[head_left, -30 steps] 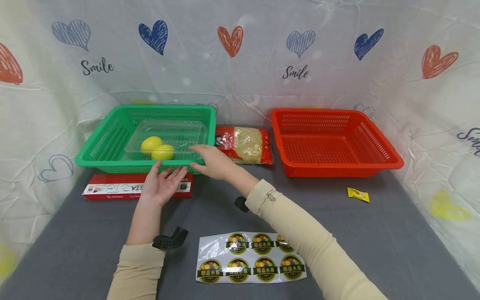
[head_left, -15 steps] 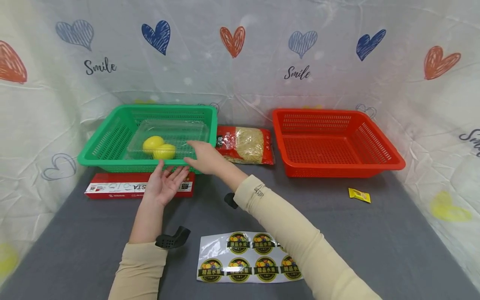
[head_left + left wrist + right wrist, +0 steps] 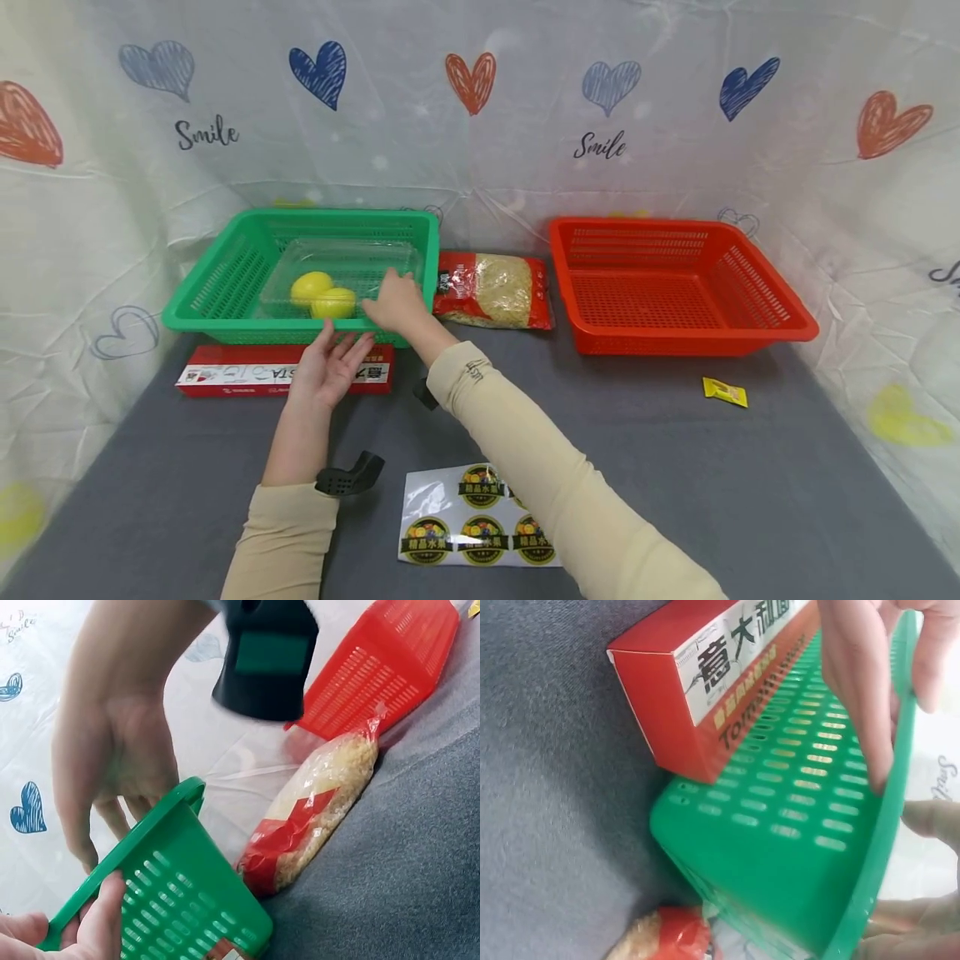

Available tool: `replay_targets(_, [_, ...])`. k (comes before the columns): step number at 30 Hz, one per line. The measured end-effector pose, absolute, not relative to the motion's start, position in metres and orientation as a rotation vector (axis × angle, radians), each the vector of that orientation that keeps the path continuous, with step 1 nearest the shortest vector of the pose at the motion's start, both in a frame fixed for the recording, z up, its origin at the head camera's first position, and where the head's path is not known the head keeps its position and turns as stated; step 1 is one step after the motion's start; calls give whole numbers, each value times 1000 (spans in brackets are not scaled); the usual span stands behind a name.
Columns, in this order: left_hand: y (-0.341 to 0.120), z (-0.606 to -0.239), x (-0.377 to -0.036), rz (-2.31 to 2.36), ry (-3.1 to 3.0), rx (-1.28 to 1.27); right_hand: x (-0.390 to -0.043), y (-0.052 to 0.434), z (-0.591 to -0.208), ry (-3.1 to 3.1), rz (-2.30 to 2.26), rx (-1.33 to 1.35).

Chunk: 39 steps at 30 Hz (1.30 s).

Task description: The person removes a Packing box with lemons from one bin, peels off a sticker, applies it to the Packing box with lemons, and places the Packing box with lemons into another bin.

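Note:
In the head view, my left hand (image 3: 327, 368) is palm up at the front rim of the green basket (image 3: 202, 327). My right hand (image 3: 401, 307) bends down over the same rim, near the right part of a clear plastic box (image 3: 347, 252) in the basket. The right fingertips are hidden behind the rim in the wrist views, so I cannot see if they grip anything. Two yellow lemons (image 3: 333, 303) appear within the box's outline. The right wrist view shows the left hand (image 3: 862, 682) holding the rim between thumb and fingers.
A red pasta box (image 3: 247, 369) lies before the green basket. Between it and the red basket (image 3: 690, 343) is a bag of pale, grain-like food (image 3: 502, 292). A small yellow packet (image 3: 725, 392) lies at right. My right sleeve partly covers a sticker sheet (image 3: 442, 508).
My right hand has moved left and bent further down over the green basket's rim, and its forearm now covers more of the sticker sheet. The left hand keeps its place at the rim.

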<state>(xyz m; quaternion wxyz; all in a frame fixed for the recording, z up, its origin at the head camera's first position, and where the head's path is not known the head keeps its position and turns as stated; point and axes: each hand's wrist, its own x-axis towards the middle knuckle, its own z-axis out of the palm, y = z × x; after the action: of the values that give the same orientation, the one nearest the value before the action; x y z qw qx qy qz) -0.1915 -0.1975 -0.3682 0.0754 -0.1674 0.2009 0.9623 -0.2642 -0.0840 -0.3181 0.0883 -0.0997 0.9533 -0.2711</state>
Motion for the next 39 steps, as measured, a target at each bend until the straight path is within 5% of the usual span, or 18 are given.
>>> replay_targets(39, [-187, -367, -193, 2976, 571, -653, -285, -85, -330, 2615, -1149, -243])
